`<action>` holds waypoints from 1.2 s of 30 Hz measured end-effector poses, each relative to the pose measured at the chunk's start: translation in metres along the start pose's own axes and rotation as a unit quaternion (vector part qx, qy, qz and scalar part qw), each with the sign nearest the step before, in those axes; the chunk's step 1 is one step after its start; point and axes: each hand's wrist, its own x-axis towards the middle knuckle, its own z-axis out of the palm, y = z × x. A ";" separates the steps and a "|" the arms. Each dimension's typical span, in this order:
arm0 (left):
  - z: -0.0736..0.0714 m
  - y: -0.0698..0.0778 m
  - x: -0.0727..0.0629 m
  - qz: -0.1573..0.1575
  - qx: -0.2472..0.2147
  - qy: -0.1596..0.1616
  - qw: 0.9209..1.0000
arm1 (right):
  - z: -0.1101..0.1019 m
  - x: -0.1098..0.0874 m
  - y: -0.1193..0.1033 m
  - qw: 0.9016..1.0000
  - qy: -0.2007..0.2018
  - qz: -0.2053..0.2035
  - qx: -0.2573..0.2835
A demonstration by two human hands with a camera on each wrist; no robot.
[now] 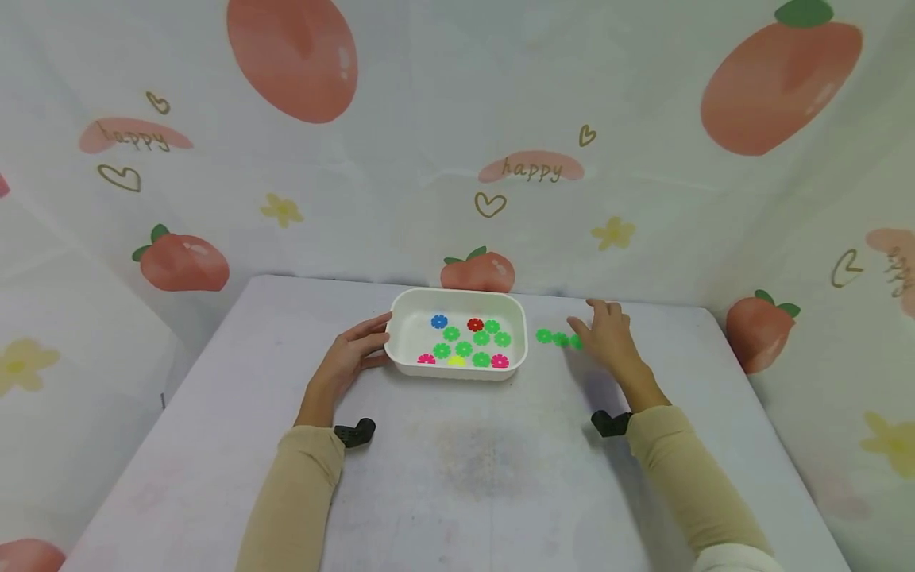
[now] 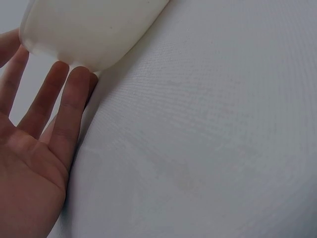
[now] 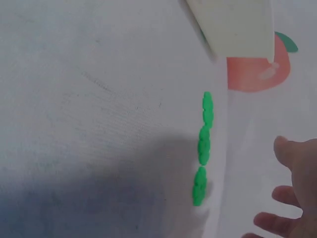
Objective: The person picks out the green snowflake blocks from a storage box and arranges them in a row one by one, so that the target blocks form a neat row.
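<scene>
Head view: right hand (image 1: 608,340), fingers spread, holding nothing, hangs by the right end of three green, flower-shaped, plastic-looking discs (image 1: 561,339), lined up left-to-right on the white worktop (image 1: 457,469) (left hand (image 1: 349,352), fingers extended, touches the white, rounded-rectangular plastic tray (image 1: 407,338), farther off).

White table (image 1: 443,524), greyish smudge (image 1: 475,459), white tub (image 1: 457,372) upright, three green discs (image 1: 561,339) in a row beside it
</scene>
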 end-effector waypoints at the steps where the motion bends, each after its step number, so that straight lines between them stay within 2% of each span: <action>1: 0.000 0.000 0.000 0.002 0.002 0.001 1.000 | -0.001 0.000 -0.002 1.000 -0.002 -0.001 -0.020; 6: 0.002 0.000 0.000 0.002 0.002 0.007 1.000 | -0.005 -0.003 -0.015 0.993 0.004 -0.016 -0.118; 11: 0.001 -0.001 0.000 0.003 0.003 0.007 1.000 | -0.006 -0.004 -0.029 0.987 0.010 -0.030 -0.155; 22: 0.001 -0.001 0.000 -0.001 0.000 0.007 1.000 | -0.001 0.000 -0.049 0.980 -0.013 -0.063 -0.189; 36: 0.001 -0.001 0.001 -0.001 0.002 0.008 1.000 | 0.012 -0.001 -0.082 0.976 -0.041 -0.105 -0.186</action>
